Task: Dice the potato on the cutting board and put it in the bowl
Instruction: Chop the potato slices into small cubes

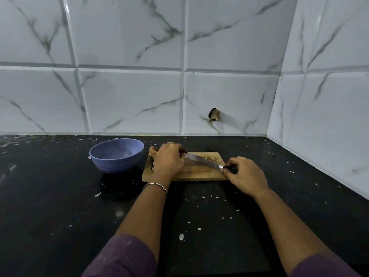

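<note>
Head view: we see both hands over the cutting board [199,175], arms in purple sleeves [123,256].

Left hand [168,158] sits on the board's left end with its fingers curled down over something. That is probably the potato [153,162], but the hand hides nearly all of it and only a pale bit shows at its outer edge, so we can't tell how much is cut. There is a ring [169,143] on one finger and a thin bracelet [155,185] on the wrist.

Right hand [244,174] is clenched round the black handle of the knife [201,159]. The blade lies low across the board, slanting from the right hand toward the left one, its tip just beside the left fingertips. We can't tell whether the edge touches the wood.

A few small potato scraps [207,156] lie on the board's far edge, beyond the blade and between the two hands.

The blue bowl [116,154] stands upright on the counter just left of the left hand, near the board but apart from it. We see no potato pieces inside.

The black counter [60,196] is flecked with white bits all around both arms. The marble-look tiled wall [129,96] rises beyond the hands, with a broken hole [214,115] in one tile above the board.
</note>
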`<state>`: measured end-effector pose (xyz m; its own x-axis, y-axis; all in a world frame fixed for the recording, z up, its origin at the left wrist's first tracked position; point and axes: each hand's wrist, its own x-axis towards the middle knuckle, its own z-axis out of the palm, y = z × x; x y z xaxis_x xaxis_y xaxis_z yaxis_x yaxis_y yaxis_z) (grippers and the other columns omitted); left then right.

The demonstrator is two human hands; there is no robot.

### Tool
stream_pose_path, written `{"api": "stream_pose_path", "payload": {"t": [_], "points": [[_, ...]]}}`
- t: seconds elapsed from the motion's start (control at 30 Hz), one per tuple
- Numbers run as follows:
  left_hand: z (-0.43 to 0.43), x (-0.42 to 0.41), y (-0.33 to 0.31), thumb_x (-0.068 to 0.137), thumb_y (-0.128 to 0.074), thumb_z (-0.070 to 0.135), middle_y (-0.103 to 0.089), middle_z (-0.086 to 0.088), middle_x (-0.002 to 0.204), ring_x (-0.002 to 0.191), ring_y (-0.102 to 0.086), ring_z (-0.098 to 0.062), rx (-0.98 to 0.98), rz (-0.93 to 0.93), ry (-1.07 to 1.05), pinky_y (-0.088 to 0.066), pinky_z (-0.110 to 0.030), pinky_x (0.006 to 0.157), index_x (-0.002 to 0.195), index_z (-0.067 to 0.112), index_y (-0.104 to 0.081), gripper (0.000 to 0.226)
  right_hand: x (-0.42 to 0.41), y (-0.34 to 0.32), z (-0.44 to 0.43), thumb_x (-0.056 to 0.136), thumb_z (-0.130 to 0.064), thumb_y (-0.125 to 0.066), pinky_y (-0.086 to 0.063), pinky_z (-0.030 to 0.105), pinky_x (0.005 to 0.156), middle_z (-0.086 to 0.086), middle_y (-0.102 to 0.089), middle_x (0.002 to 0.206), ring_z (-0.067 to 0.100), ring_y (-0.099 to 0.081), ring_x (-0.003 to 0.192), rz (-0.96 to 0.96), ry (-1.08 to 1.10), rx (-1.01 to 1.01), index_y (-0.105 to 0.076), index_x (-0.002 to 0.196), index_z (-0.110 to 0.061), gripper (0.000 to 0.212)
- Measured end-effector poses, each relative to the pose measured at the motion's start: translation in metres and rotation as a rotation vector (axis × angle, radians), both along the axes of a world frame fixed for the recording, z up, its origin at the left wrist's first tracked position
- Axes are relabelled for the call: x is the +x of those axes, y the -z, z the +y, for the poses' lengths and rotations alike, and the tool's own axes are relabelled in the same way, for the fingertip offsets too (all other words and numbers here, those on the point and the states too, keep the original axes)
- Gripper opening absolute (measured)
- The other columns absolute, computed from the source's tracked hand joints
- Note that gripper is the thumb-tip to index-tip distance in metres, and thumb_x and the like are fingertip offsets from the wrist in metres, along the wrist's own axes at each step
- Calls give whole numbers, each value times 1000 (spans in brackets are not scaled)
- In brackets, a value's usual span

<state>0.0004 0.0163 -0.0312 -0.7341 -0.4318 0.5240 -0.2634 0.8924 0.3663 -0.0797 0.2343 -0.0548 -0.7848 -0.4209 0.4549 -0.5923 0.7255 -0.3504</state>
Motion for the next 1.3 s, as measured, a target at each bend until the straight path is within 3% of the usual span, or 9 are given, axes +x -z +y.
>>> {"api": "stream_pose_path", "payload": {"t": [0.17, 0.27, 0.4, 0.53, 0.8, 0.9, 1.03, 1.13, 1.3], "points": [[-1, 0, 0, 96, -55, 26, -64, 8, 117, 116, -52, -16, -8, -11, 6, -20, -43, 99, 110, 31, -71, 22, -2, 1, -1, 90, -40, -66, -48, 32, 72, -10, -63, 99, 16, -60, 93, 22, 41, 1, -69, 101, -29, 15], [-3, 0, -2, 96, -54, 24, -64, 8, 116, 116, -53, -16, 7, -1, 4, -21, -44, 100, 111, 31, -70, 23, 0, -1, -2, 91, -39, -66, -41, 28, 67, -11, -61, 97, 12, -56, 86, 41, 54, -6, -68, 100, -29, 14], [-9, 6, -4, 95, -55, 12, -61, 2, 122, 116, -55, -20, 109, 106, 44, -34, -45, 102, 122, 27, -65, 32, 5, -3, -3, 91, -39, -66, -38, 27, 67, -11, -62, 96, 11, -53, 83, 74, 53, -34, -68, 98, -29, 12], [-20, 25, -1, 89, -56, -6, -63, -3, 119, 106, -62, -18, 280, 226, 88, -49, -29, 94, 122, 16, -66, 41, 12, -2, -5, 91, -39, -66, -48, 31, 70, -9, -64, 95, 16, -61, 88, 101, 16, -45, -68, 97, -27, 14], [-35, 55, 5, 92, -55, -2, -64, -7, 128, 118, -58, -20, 375, 53, 90, -43, -26, 102, 132, 11, -59, 42, 28, -4, -11, 93, -40, -63, -40, 28, 67, -10, -65, 98, 16, -61, 91, 146, -18, 24, -66, 103, -26, 18], [-38, 55, 13, 92, -63, 12, -60, -9, 134, 124, -55, -23, 353, -68, 104, -41, -33, 108, 139, 12, -52, 48, 30, -4, -10, 93, -40, -63, -39, 28, 67, -10, -65, 99, 15, -61, 91, 138, -21, 23, -67, 105, -27, 18], [-38, 51, 16, 93, -66, 25, -60, -12, 133, 123, -55, -27, 304, -136, 101, -40, -33, 107, 140, 9, -49, 53, 30, -3, -9, 92, -40, -64, -40, 27, 68, -11, -65, 100, 14, -61, 91, 126, -28, 11, -68, 106, -28, 18], [-40, 48, 15, 95, -63, 23, -57, -12, 137, 125, -53, -26, 311, -120, 93, -40, -35, 108, 143, 11, -47, 52, 29, -4, -10, 92, -40, -65, -41, 27, 68, -10, -66, 100, 13, -61, 91, 122, -27, 8, -68, 106, -28, 18], [-41, 47, 14, 96, -56, 13, -64, -12, 123, 110, -61, -26, 199, -117, 69, -48, -36, 100, 129, 10, -61, 33, 27, -4, -11, 92, -38, -67, -40, 26, 69, -10, -66, 102, 12, -60, 91, 110, -34, 10, -68, 106, -28, 18]]}}
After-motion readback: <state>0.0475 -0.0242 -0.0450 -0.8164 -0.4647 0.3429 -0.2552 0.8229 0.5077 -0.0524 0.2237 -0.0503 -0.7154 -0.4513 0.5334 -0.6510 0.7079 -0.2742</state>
